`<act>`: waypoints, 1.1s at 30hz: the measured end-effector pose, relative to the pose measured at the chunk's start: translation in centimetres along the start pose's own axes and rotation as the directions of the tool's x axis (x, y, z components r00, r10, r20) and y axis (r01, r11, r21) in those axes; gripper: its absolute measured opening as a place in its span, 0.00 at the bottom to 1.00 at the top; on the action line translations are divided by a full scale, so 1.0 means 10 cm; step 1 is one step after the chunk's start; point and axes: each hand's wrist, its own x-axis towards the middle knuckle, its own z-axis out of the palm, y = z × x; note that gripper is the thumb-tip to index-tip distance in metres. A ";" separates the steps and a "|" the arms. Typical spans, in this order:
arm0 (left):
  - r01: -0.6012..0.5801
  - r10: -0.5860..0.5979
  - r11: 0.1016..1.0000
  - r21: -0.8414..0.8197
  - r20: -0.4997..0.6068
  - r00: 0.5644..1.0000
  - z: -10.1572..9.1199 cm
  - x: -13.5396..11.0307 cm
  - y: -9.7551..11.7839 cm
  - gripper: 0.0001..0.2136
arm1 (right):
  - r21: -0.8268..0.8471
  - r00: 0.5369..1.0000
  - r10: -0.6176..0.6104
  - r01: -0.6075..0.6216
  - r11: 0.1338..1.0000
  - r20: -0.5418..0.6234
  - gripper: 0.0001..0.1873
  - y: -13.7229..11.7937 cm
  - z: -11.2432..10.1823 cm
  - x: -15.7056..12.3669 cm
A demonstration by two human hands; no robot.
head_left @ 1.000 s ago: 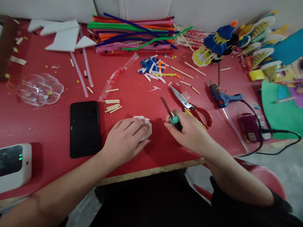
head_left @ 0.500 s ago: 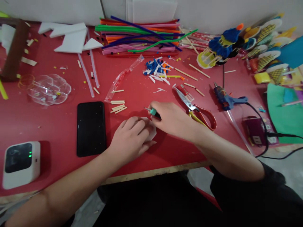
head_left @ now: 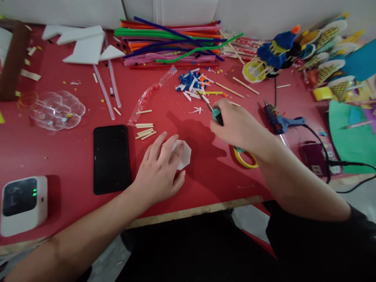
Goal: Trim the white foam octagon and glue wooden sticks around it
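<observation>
My left hand [head_left: 160,166] lies over a small white many-sided foam or card piece [head_left: 185,154] on the red table. Its fingers are spread, with the fingertips resting on the piece and partly covering it. My right hand [head_left: 235,121] is wrapped round a screwdriver [head_left: 217,116] with a teal and black handle. The thin metal shaft points up and left, toward a pile of blue, white and orange clippings [head_left: 192,83]. Beneath the right wrist shows the yellow loop of the scissors [head_left: 246,159], the rest hidden by the arm.
Short wooden sticks [head_left: 144,131] lie beside a black phone [head_left: 111,159]. A glue gun [head_left: 277,117] with a cable rests at right. Pipe cleaners [head_left: 173,41] are heaped at the back, near white foam offcuts [head_left: 85,45]. A clear flower-shaped tray [head_left: 58,109] sits at left.
My right hand has moved right and up with the screwdriver, away from the white piece, and now covers most of the scissors. My left fingers have spread, uncovering more of the piece.
</observation>
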 end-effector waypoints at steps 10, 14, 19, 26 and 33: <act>0.103 -0.107 0.992 0.069 0.046 0.993 -0.02 0.02 0.00 0.38 | 0.272 0.976 -0.212 0.190 0.943 0.053 0.20 0.11 0.14 -0.66; 0.109 -0.108 0.993 0.048 -0.025 0.994 -0.04 0.00 0.03 0.31 | 0.272 0.960 -0.277 0.276 0.922 -0.033 0.21 0.10 0.16 -0.75; -0.064 0.064 0.998 -0.002 -0.073 0.995 -0.03 0.01 0.02 0.21 | 0.303 0.932 -0.360 0.355 0.885 -0.041 0.27 0.11 0.19 -0.76; -0.118 0.118 0.993 -0.026 -0.017 0.993 0.01 0.01 0.00 0.16 | 0.291 0.914 -0.407 0.389 0.874 -0.001 0.28 0.09 0.22 -0.75; 0.088 -0.103 0.989 -0.121 -0.119 0.988 0.03 -0.02 0.00 0.42 | 0.187 0.954 -0.291 0.300 0.935 -0.075 0.27 0.05 0.20 -0.65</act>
